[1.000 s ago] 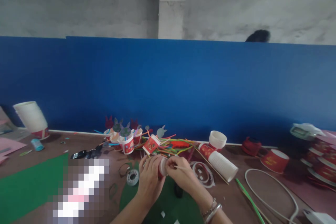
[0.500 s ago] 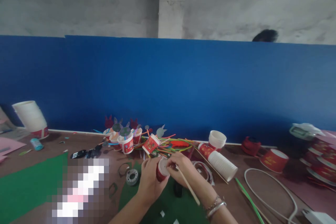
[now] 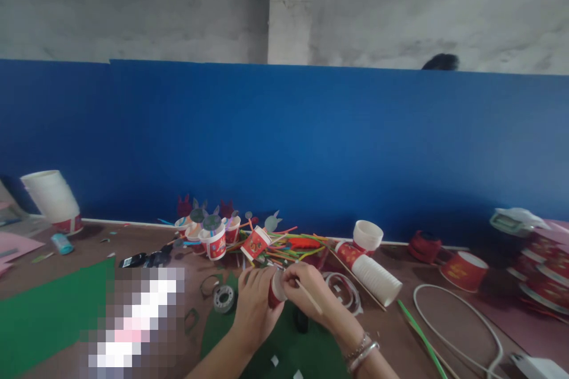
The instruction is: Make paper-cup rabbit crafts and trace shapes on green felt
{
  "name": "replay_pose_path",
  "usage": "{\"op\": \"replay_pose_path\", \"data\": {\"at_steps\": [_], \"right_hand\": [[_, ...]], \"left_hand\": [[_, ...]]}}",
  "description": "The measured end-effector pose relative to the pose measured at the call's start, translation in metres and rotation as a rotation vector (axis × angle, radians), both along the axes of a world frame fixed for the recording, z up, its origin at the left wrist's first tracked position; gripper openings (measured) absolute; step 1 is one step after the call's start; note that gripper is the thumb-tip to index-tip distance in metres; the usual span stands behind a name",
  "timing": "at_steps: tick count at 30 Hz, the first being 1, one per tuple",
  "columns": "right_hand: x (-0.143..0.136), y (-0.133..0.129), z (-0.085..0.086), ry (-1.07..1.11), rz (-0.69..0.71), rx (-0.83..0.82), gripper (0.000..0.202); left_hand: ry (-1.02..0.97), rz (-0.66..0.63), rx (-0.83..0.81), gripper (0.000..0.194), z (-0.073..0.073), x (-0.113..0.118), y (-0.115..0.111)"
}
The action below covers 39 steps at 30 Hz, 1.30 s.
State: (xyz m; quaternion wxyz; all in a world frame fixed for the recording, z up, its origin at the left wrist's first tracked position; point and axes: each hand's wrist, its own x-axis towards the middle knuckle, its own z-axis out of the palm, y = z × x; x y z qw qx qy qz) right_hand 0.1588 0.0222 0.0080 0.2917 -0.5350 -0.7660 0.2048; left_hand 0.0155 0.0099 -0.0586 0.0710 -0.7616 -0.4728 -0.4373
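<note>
My left hand (image 3: 254, 305) is wrapped round a small red paper cup (image 3: 279, 288) tipped on its side, its pale round base facing my right hand. With bent fingers, my right hand (image 3: 306, 289) grips a thin wooden stick (image 3: 315, 303) right beside that base. The stick's near end points back over the wrist; its far tip is hidden by my fingers, so contact with the cup cannot be told. Below both hands lies a dark green sheet (image 3: 249, 355). Just left of my left hand is a roll of tape (image 3: 223, 298).
Behind the hands are decorated cups (image 3: 215, 245) and colourful strips (image 3: 284, 251). To the right lie a stack of paper cups (image 3: 377, 279), a red bowl (image 3: 464, 271) and a white cable (image 3: 498, 337). A blue partition (image 3: 284, 142) closes the back; a person's dark hair (image 3: 441, 62) shows above it.
The cup has turned, its base now facing more to the right. My right hand has rotated, and the stick's near end has risen towards the wrist. The hair behind the partition has shifted left.
</note>
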Motion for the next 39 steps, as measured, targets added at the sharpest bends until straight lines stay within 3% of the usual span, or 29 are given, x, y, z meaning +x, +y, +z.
{"op": "replay_pose_path", "data": {"at_steps": [4,11,15,21,24,28,33,39], "right_hand": [[0.001,0.002,-0.004,0.015,0.008,0.072,0.015],[0.001,0.003,-0.01,0.099,0.007,-0.043,0.016],[-0.003,0.002,-0.008,0.029,-0.017,-0.001,0.014],[0.001,-0.002,-0.004,-0.038,0.2,0.238,0.017],[0.003,-0.001,-0.003,-0.064,0.246,0.256,0.017],[0.0,0.0,-0.004,-0.009,0.157,0.162,0.015],[-0.004,0.004,-0.01,0.122,-0.015,-0.186,0.012],[-0.002,0.011,-0.024,0.29,0.005,-0.317,0.011]], "left_hand": [[0.017,0.04,0.042,0.055,0.001,-0.002,0.001],[0.022,0.076,0.067,0.053,0.002,-0.002,0.0],[0.036,0.069,0.071,0.054,0.002,-0.002,-0.002],[0.007,0.062,0.075,0.057,-0.006,-0.001,0.003],[-0.022,0.038,0.031,0.057,-0.01,-0.001,0.004],[-0.015,0.071,0.015,0.053,-0.008,0.0,0.004],[0.085,0.129,0.023,0.049,-0.001,0.0,0.0],[0.207,0.149,0.044,0.052,0.0,0.0,-0.003]]}}
